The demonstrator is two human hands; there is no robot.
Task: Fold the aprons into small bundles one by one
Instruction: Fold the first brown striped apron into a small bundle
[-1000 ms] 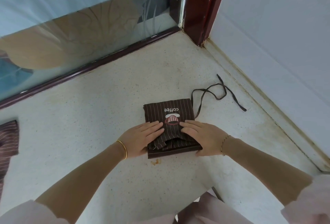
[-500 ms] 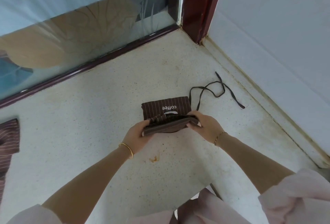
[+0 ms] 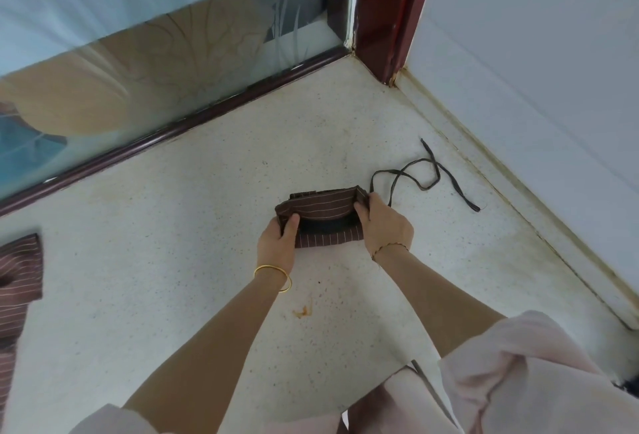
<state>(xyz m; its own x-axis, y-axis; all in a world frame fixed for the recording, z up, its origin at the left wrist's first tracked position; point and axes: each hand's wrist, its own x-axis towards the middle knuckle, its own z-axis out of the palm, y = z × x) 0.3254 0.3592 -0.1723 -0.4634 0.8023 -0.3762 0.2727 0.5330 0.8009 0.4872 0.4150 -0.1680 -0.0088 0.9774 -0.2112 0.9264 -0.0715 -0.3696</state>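
**Left hand (image 3: 278,243) and right hand (image 3: 385,226) carry a fold across the apron (image 3: 321,208)**

Left hand: fingers curled round the apron's left end, thumb on top. Right hand: likewise gripping the right end, fingers wrapped over the edge. Both hold cloth and nothing else.

Change noted: a second ago both hands lay flat on the folded apron, with its "coffee" logo facing up. Half a second ago they had raised the near edge. Now that edge is held up in a flap, the logo is out of sight, and only striped cloth shows. A dark hollow is visible between the raised flap and the layer beneath. In my judgement this is a further halving, and this apron is close to being a finished bundle.

Position: the apron rests on the speckled floor (image 3: 207,226), straight ahead of the person and near the corner. Its long axis runs left to right, the right end slightly farther away. The tie (image 3: 425,174) trails loose from the right end toward the wall and is not yet tucked in.

A second striped apron (image 3: 19,278) lies well apart at the left edge.
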